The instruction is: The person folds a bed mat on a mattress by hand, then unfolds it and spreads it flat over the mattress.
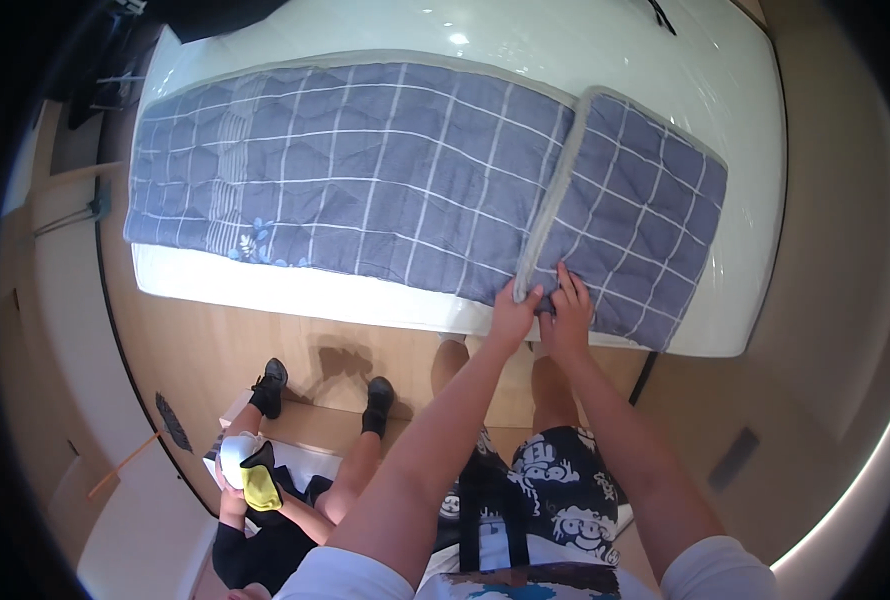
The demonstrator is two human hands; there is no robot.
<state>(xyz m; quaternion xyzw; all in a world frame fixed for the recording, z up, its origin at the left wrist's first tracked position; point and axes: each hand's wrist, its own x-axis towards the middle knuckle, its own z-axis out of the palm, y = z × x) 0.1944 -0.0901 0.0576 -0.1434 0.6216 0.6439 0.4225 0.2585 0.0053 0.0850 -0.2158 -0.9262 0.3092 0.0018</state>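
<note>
A blue-grey quilted mattress pad (pixel 385 170) with white check lines and grey binding lies lengthwise along a white mattress (pixel 265 284). Its right end is folded over to the left, so the bound edge of the folded flap (pixel 645 210) crosses the pad from back to front. My left hand (pixel 512 314) is closed on the near corner of that bound edge. Close beside it, my right hand (pixel 569 316) rests on the near edge of the flap, fingers stretched out over the fabric. The undersides of both hands are hidden.
A seated person (pixel 275 500) in dark shoes is at the lower left, holding something white and yellow. A mop (pixel 172 420) with an orange handle is farther left. A dark object (pixel 215 12) overhangs the mattress's far left corner. Wood-coloured floor (pixel 205 335) runs along the near side.
</note>
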